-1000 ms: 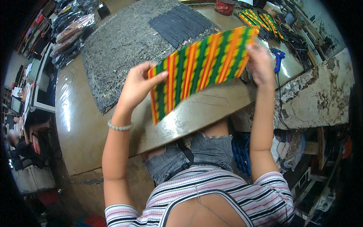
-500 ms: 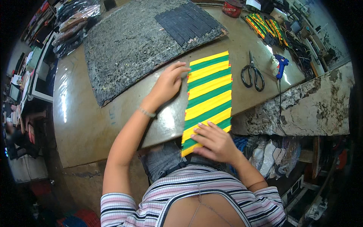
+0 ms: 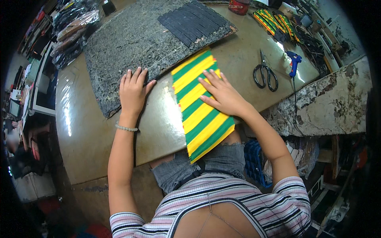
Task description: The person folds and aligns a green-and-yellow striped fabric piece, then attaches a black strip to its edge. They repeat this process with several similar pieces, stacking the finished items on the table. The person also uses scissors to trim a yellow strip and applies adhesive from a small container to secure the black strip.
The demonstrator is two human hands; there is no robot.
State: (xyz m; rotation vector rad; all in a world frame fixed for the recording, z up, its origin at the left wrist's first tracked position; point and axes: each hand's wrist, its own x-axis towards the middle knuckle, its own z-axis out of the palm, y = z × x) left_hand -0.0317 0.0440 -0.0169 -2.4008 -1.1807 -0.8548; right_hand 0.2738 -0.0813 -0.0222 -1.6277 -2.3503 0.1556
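A panel of diagonal green and yellow strips lies on the shiny table, its lower end hanging past the near edge. My right hand rests flat on the panel's right side, fingers spread. My left hand lies on the near edge of a rough dark board, fingers stretched out and holding nothing. On that board, toward its far right, sits a sheet of black strips. The panel's far end meets the board's near edge.
Right of the panel lie black-handled scissors and a blue glue gun with its cord hanging down. Farther back are a red tin and a pile of green, yellow and black strips. Plastic-wrapped bundles stand at the far left.
The striped panel has shifted left and turned, its far end now against the board. My left hand moved off its side onto the board. My right hand slid up the panel.
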